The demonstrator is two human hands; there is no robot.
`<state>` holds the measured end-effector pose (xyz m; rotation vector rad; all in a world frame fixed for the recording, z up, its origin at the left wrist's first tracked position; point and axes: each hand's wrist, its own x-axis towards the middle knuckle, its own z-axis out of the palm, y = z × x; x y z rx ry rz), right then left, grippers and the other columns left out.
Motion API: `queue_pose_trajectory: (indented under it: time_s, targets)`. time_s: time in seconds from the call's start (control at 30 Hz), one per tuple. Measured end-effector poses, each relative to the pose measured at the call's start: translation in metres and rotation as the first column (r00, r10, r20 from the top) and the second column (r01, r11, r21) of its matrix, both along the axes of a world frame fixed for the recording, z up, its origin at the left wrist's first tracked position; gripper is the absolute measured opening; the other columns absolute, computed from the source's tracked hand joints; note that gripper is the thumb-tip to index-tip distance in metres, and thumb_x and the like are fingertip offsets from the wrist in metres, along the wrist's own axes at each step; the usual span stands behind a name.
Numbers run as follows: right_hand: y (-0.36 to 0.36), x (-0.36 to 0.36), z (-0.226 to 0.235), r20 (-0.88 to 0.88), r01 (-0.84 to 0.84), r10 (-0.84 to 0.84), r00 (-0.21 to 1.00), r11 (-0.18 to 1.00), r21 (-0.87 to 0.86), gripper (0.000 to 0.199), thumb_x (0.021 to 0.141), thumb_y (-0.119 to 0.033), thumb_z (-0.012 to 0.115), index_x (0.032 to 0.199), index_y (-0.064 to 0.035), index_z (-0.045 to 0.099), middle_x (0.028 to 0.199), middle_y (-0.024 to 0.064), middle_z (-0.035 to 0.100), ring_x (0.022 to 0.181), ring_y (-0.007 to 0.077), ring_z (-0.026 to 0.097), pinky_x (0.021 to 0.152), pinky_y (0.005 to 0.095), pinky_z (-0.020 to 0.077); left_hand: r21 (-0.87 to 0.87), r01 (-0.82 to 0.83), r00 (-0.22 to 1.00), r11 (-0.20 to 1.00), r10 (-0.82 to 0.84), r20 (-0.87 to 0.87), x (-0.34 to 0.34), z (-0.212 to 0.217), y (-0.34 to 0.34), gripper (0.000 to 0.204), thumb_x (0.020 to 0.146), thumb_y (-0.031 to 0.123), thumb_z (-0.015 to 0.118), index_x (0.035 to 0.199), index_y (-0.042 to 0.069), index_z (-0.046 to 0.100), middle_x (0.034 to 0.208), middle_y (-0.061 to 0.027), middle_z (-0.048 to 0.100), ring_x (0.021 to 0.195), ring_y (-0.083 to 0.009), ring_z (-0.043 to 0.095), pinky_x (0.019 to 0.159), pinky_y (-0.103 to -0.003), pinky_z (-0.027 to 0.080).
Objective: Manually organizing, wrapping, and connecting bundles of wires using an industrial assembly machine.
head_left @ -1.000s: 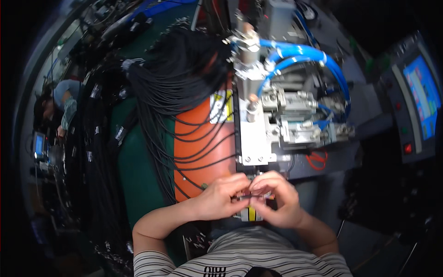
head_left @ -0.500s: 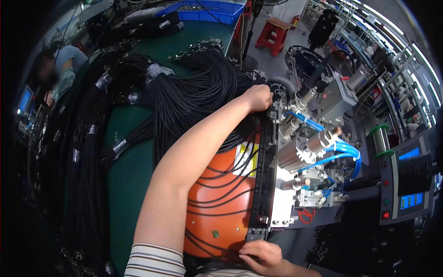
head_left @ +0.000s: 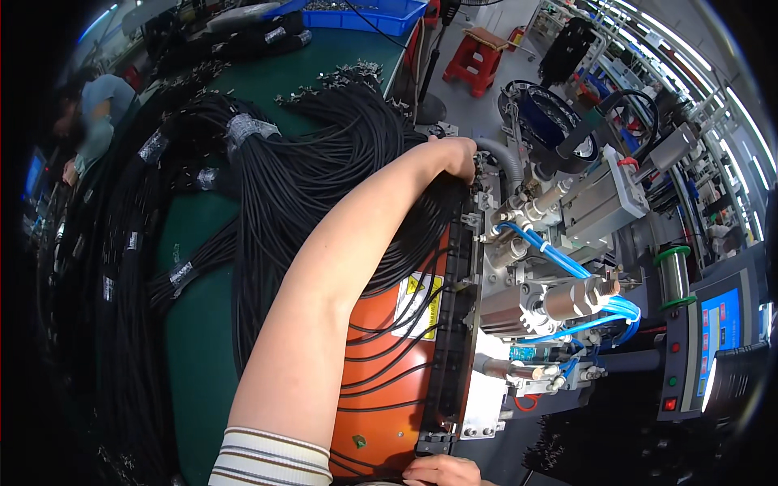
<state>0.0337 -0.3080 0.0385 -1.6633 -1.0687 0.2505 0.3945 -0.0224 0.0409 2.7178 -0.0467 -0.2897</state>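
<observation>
My left arm reaches across a thick bundle of black cables (head_left: 279,174) to the far end of a dark slotted rail (head_left: 455,312). There my left hand (head_left: 455,157) is closed with fingers pointing down; whatever it pinches is hidden behind it. Several single black cables run from the rail across an orange panel (head_left: 377,417). At the rail's near end, low in the picture, my right hand (head_left: 444,471) has its fingers drawn together beside the cables. The lower edge cuts that hand off, and anything in its grip is out of sight.
Right of the rail stands a machine with metal cylinders (head_left: 519,312) and blue air tubes (head_left: 559,255). A control box (head_left: 713,324) with a lit screen is farther right. More tied cable bundles (head_left: 138,243) cover the green table (head_left: 198,324). A blue tray (head_left: 365,18) sits behind.
The view has shifted, so the rail and machine appear lower. My left hand stays closed at the rail's far end. My right hand's fingers have come together, and it sits lower in the picture.
</observation>
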Motion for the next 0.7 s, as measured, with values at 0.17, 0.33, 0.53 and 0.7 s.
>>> queue_pose_trajectory:
  time_s: [0.17,0.33,0.53,0.7]
  targets:
    - [0.001,0.002,0.000,0.027,0.000,-0.001,1.000,1.000,0.018,0.019,0.073,0.002,0.076,0.090,0.0009,0.066,0.084,0.0159,0.066,0.071,0.0298,0.067,0.059,0.0336,0.0537,0.052,-0.105,0.987,0.993,0.098,0.129,-0.012,-0.007,-0.022,0.049,0.071,0.028,0.076,0.111,0.002,0.064,0.111,-0.0155,0.067,0.116,-0.0341,0.057,0.096,-0.051,0.037]
    - [0.002,0.001,0.002,0.050,0.005,-0.007,0.999,0.999,0.041,0.020,0.073,0.002,0.076,0.089,0.0018,0.066,0.084,0.0164,0.066,0.071,0.0297,0.067,0.059,0.0334,0.0537,-0.131,-0.228,0.910,0.965,0.259,0.323,-0.012,-0.020,-0.011,0.042,0.071,0.023,0.074,0.103,-0.001,0.064,0.105,-0.0208,0.067,0.101,-0.0370,0.063,0.087,-0.051,0.045]
    - [0.003,0.003,0.004,0.066,0.022,-0.026,0.997,0.998,0.051,0.019,0.072,0.004,0.076,0.088,0.0020,0.065,0.084,0.0166,0.066,0.070,0.0297,0.066,0.059,0.0333,0.0537,-0.993,-0.055,0.947,0.109,0.322,-0.017,-0.049,0.029,0.023,0.014,0.080,-0.006,0.058,0.094,-0.005,0.059,0.090,-0.0146,0.064,0.084,-0.0233,0.064,0.072,-0.034,0.053]
    - [0.004,0.000,0.006,0.088,0.034,-0.039,0.995,0.998,0.047,0.021,0.071,0.005,0.076,0.088,0.0014,0.065,0.084,0.0168,0.066,0.070,0.0296,0.066,0.059,0.0332,0.0535,-0.963,0.126,0.955,-0.238,0.293,0.053,-0.101,0.054,0.033,0.027,0.084,-0.005,0.049,0.110,-0.006,0.055,0.098,-0.0132,0.063,0.084,-0.0221,0.062,0.075,-0.034,0.052]
